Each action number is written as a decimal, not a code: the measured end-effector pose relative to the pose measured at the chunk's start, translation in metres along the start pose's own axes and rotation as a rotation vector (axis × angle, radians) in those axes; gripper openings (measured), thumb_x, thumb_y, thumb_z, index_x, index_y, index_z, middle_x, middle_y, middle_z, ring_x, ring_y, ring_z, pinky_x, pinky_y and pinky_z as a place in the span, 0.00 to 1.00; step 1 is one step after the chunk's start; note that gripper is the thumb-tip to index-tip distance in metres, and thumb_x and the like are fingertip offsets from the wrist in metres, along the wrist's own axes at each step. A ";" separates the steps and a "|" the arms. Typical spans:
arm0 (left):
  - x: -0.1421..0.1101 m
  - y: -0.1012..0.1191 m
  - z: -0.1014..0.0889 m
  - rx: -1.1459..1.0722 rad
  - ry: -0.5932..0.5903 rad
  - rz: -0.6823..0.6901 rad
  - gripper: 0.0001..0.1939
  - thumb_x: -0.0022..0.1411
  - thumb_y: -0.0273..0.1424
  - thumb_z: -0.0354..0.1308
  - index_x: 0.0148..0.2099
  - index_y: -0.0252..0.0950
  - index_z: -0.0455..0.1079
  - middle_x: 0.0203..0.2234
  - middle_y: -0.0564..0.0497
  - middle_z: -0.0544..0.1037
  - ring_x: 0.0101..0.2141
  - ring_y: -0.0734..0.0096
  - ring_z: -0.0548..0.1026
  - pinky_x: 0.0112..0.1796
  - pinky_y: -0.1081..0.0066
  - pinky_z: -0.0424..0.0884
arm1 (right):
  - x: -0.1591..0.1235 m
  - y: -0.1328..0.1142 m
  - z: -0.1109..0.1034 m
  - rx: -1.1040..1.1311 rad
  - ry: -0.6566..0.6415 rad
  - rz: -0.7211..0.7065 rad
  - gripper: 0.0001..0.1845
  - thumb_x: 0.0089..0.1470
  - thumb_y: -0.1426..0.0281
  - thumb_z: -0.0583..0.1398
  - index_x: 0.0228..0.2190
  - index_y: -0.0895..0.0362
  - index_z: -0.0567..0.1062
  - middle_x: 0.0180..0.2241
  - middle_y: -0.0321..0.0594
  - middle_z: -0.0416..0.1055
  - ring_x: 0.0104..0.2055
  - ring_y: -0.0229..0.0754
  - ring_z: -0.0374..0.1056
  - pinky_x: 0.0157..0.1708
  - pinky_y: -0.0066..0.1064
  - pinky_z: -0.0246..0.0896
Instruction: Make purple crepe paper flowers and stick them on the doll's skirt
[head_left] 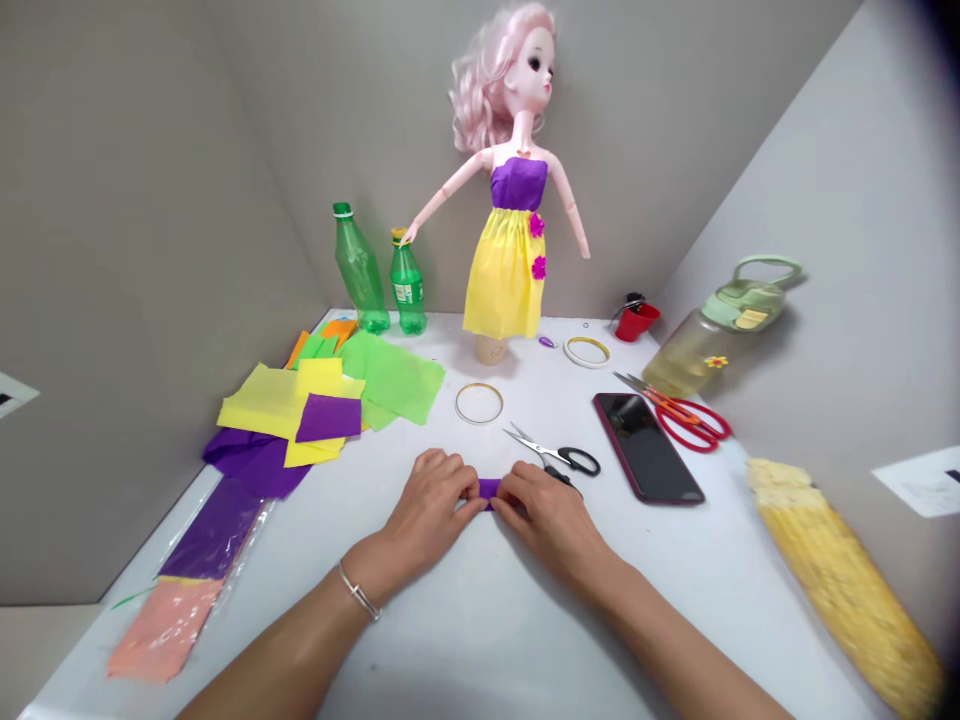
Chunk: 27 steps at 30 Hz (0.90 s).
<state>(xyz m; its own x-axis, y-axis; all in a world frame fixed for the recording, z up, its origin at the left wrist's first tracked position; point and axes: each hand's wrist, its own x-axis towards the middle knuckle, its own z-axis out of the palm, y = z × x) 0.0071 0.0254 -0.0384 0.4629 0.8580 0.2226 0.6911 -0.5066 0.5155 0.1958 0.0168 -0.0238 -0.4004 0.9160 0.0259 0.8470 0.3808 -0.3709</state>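
Note:
Between my two hands lies a small purple strip, likely fabric or crepe paper, low on the white table. My left hand pinches its left end, fingers curled and thumb pressed in. At the right end, my right hand grips it the same way. Most of the strip is hidden under the fingers. Black-handled scissors lie just beyond my right hand, which partly covers one handle loop. A thin bangle rests on the table beyond the strip.
A pink-haired doll in a purple and yellow dress stands at the back. Green bottles and coloured sheets are left, with a plastic packet nearer. A phone, red-handled scissors and a water bottle lie right.

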 end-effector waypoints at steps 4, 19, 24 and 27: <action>0.000 0.000 -0.004 -0.018 -0.034 -0.018 0.08 0.63 0.29 0.60 0.32 0.38 0.64 0.29 0.54 0.69 0.35 0.66 0.63 0.44 0.62 0.61 | 0.000 0.001 0.003 0.023 0.008 0.020 0.06 0.58 0.72 0.59 0.29 0.56 0.72 0.32 0.37 0.68 0.34 0.39 0.66 0.30 0.28 0.55; -0.001 -0.004 -0.010 -0.111 -0.049 0.022 0.05 0.61 0.24 0.59 0.34 0.40 0.70 0.31 0.53 0.72 0.38 0.65 0.66 0.44 0.62 0.63 | -0.004 0.005 -0.006 -0.010 -0.024 -0.107 0.05 0.59 0.77 0.58 0.32 0.56 0.72 0.33 0.37 0.66 0.34 0.38 0.64 0.30 0.27 0.55; -0.002 -0.001 -0.011 0.036 0.015 0.184 0.06 0.63 0.26 0.58 0.34 0.40 0.72 0.29 0.53 0.71 0.37 0.65 0.66 0.53 0.54 0.58 | -0.010 0.003 -0.006 -0.233 0.026 -0.337 0.08 0.62 0.77 0.56 0.31 0.57 0.73 0.32 0.38 0.67 0.33 0.40 0.62 0.29 0.31 0.52; -0.002 0.003 -0.012 0.131 0.016 0.239 0.07 0.64 0.25 0.56 0.35 0.39 0.72 0.28 0.53 0.72 0.37 0.66 0.66 0.57 0.52 0.54 | -0.013 0.000 -0.008 -0.301 -0.003 -0.404 0.08 0.61 0.78 0.56 0.32 0.58 0.73 0.34 0.40 0.69 0.35 0.42 0.62 0.32 0.33 0.54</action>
<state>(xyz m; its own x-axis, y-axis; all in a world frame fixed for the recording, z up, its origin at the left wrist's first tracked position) 0.0011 0.0230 -0.0272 0.6138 0.7132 0.3386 0.6293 -0.7009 0.3356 0.2032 0.0060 -0.0170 -0.7176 0.6878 0.1096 0.6874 0.7247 -0.0475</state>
